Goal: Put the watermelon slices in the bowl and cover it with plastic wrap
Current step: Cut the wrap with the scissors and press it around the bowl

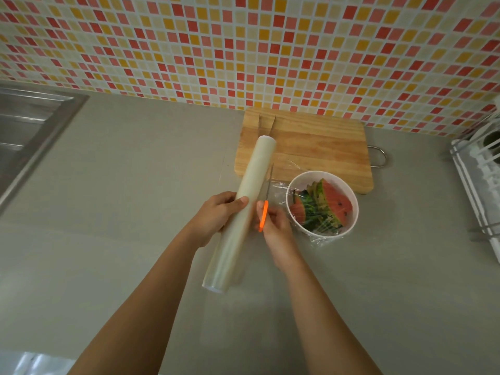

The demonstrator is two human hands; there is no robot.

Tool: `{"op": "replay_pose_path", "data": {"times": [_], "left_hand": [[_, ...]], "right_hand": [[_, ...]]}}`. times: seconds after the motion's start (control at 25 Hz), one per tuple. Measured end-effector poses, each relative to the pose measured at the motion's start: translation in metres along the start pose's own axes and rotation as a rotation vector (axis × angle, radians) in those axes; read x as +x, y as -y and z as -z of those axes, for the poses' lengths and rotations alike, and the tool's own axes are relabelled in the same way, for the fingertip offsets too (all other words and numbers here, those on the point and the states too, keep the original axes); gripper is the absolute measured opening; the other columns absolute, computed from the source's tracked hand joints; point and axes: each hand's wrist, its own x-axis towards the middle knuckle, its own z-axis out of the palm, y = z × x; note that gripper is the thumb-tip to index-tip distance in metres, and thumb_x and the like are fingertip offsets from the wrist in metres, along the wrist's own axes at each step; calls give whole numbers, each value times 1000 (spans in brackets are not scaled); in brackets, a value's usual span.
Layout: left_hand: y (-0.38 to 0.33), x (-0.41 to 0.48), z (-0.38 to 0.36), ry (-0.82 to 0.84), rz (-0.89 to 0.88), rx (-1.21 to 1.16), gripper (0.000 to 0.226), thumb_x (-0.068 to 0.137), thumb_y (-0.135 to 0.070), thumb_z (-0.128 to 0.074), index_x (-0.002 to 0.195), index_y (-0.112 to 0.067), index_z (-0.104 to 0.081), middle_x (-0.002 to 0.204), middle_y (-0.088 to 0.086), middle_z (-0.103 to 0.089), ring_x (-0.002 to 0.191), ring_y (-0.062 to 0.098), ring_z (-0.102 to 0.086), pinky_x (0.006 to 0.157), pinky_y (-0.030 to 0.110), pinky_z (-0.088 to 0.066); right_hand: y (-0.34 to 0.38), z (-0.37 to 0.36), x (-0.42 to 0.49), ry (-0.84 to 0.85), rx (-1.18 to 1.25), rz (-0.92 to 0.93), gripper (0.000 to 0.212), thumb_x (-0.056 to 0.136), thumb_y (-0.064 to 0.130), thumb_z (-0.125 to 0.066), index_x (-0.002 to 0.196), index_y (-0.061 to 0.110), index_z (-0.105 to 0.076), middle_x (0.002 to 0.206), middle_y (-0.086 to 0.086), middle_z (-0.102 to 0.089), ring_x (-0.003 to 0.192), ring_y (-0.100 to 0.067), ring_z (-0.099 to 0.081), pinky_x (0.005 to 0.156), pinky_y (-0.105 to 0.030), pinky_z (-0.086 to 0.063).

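Slices [328,207] lie in film-covered bowl [305,182]; left hand [216,216] grips roll [254,174], right hand [276,226] grips scissors [263,219].

**Figure: the person's arms and hands, as seen by the head-worn camera.** The left hand [216,215] and right hand [276,226] are both bare, with uncovered skin over the backs, knuckles and fingers. The left forearm [159,293] and right forearm [305,307] are likewise bare. Uncovered skin runs from each wrist down to the lower edge of the view. Each forearm appears broad at that edge and narrows evenly towards the wrist. The surfaces look smooth. Finer detail of the fingers is too blurred to tell.
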Motion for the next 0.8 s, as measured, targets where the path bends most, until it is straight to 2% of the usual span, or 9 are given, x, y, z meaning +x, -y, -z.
{"op": "replay_pose_path", "data": {"times": [0.08, 0.16, 0.24, 0.4, 0.52, 0.64, 0.8], "left_hand": [[1, -1, 4, -11, 5, 10, 26, 89, -38, -59, 106, -18, -66, 105, 7, -69, 93, 23, -66, 78, 38, -52], [3, -3, 8, -7, 12, 25, 25, 89, -38, -59, 106, -20, -66, 104, 5, -69, 91, 21, -66, 75, 35, -51], [4, -5, 10, -5, 16, 28, 26, 89, -38, -59, 107, -21, -66, 104, 4, -69, 91, 20, -65, 73, 33, -50], [3, -8, 13, -16, 13, 5, 26, 89, -36, -58, 108, -19, -66, 105, 6, -69, 91, 21, -66, 74, 34, -50], [2, -12, 18, 3, 19, 27, 25, 89, -36, -58, 107, -20, -67, 105, 8, -69, 88, 19, -65, 73, 33, -50], [1, -16, 23, 1, 29, 35, 23, 89, -35, -58, 104, -21, -67, 108, 9, -70, 87, 18, -66, 72, 31, -50], [3, -20, 33, -10, 40, 47, 25, 90, -34, -58, 107, -17, -67, 111, 12, -69, 94, 25, -66, 76, 33, -49]], "right_hand": [[5, -1, 5, -6, 24, 10, 27, 84, 46, -60, 85, 19, -57, 68, 11, -59, 68, -8, -57, 69, -20, -42], [12, -3, 11, -5, 26, -21, 31, 82, 50, -60, 85, 19, -57, 64, 12, -59, 63, -5, -56, 64, -18, -40], [15, -5, 15, 0, 11, -39, 35, 81, 54, -59, 86, 20, -56, 68, 8, -59, 59, 0, -55, 61, -16, -39], [12, -8, 18, 2, 38, -6, 28, 83, 49, -60, 83, 21, -55, 73, 5, -57, 61, -3, -55, 62, -15, -40], [20, -13, 23, 35, 15, -32, 39, 81, 57, -57, 73, 20, -49, 66, 2, -51, 51, 0, -48, 52, -11, -36], [26, -18, 30, 46, 11, -22, 43, 79, 62, -55, 63, 23, -43, 62, 3, -45, 56, -7, -40, 56, -21, -31], [24, -25, 36, 26, 75, -26, 38, 79, 58, -58, 75, 21, -49, 69, 5, -53, 64, -7, -47, 62, -21, -35]]}}
